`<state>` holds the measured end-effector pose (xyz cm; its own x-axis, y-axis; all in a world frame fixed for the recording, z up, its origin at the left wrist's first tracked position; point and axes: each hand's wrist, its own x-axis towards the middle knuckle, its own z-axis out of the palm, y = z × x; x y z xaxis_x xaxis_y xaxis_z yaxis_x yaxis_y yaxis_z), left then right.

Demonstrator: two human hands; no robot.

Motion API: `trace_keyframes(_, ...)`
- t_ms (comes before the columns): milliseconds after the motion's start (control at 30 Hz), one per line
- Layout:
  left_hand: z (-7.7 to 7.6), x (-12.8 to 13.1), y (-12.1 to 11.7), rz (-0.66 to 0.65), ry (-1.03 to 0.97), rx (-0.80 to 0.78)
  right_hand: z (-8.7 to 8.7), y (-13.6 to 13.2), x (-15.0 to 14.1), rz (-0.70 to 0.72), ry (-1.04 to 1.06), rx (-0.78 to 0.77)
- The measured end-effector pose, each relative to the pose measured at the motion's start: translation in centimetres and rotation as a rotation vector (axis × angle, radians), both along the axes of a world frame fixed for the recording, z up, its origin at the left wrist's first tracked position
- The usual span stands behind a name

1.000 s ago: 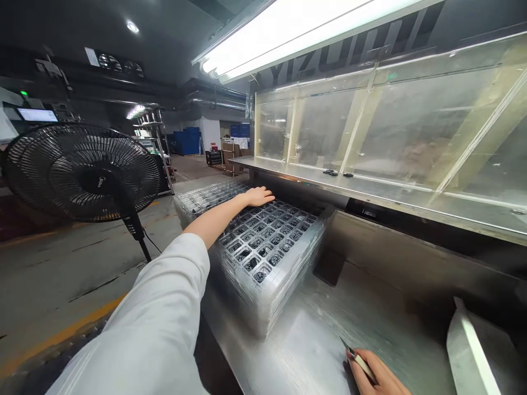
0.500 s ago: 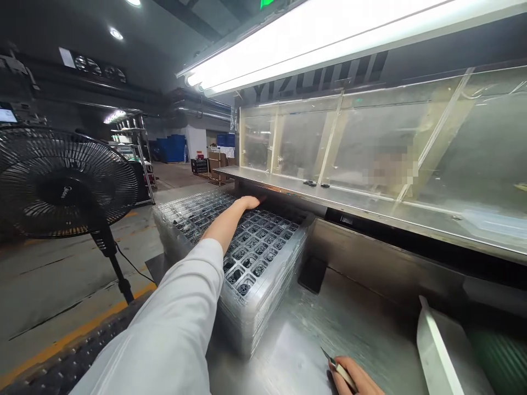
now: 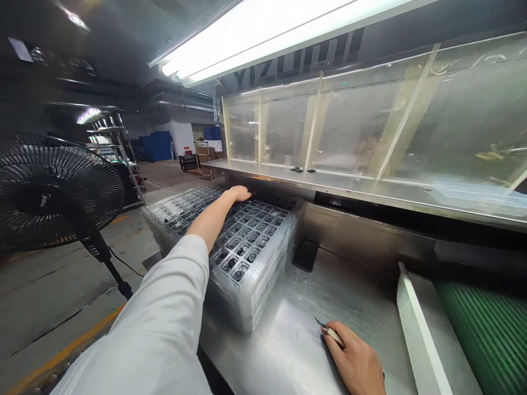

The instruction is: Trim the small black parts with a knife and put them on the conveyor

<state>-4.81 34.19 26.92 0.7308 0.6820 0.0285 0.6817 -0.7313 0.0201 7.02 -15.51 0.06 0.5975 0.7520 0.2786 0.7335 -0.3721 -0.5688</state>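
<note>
My left hand [image 3: 240, 193] reaches across a tall stack of clear plastic trays [image 3: 247, 293] to its far side, under the metal shelf. Its fingertips are lost in shadow there, so their grip is hidden. Small black round parts [image 3: 239, 274] sit in the pockets of the top tray. Low over the metal bench, my right hand [image 3: 356, 354] is closed around a craft knife [image 3: 334, 336] with a pale handle, its thin dark blade pointing up and to the left.
A dark phone-like slab [image 3: 305, 256] lies beside the stack on the metal bench [image 3: 288, 340]. To the right, a white divider [image 3: 424, 334] borders a green ribbed belt [image 3: 481, 329]. Above the stack runs a metal shelf [image 3: 349, 185]. A black fan [image 3: 57, 192] stands at left.
The view has turned somewhat to the right, showing more of the green belt. My left hand is still at the stack's far side. My right hand shows more fully, still holding the craft knife.
</note>
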Motion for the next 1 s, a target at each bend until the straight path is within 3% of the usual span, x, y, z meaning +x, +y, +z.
trace_keyframes(200,-0.7,-0.5,-1.7,0.046,-0.015,-0.018,0.9,0.2,-0.4,0.009,0.022,-0.004)
trace_keyframes(400,1.9,-1.8,-3.7,0.042,-0.073,-0.002,0.8,0.5,-0.4,0.055,-0.044,0.069)
trace_keyframes(500,3.2,-3.2,-5.4,-0.024,-0.076,0.028,1.5,0.6,-1.2,0.058,-0.115,0.077)
trace_keyframes(633,4.5,-4.9,-8.4,-0.250,-0.055,0.028,2.7,0.5,-2.2,0.024,-0.133,0.030)
trace_keyframes(767,5.6,-5.0,-14.0,-0.467,-0.087,0.078,3.2,0.2,-2.4,-0.018,-0.082,0.026)
trace_keyframes(867,5.7,-3.8,-20.5,-0.659,-0.068,0.163,3.4,0.0,-2.7,-0.030,-0.070,0.030)
trace_keyframes(1000,4.7,-1.3,-29.4,-1.032,-0.091,0.308,3.5,-0.1,-2.9,-0.037,-0.074,0.015)
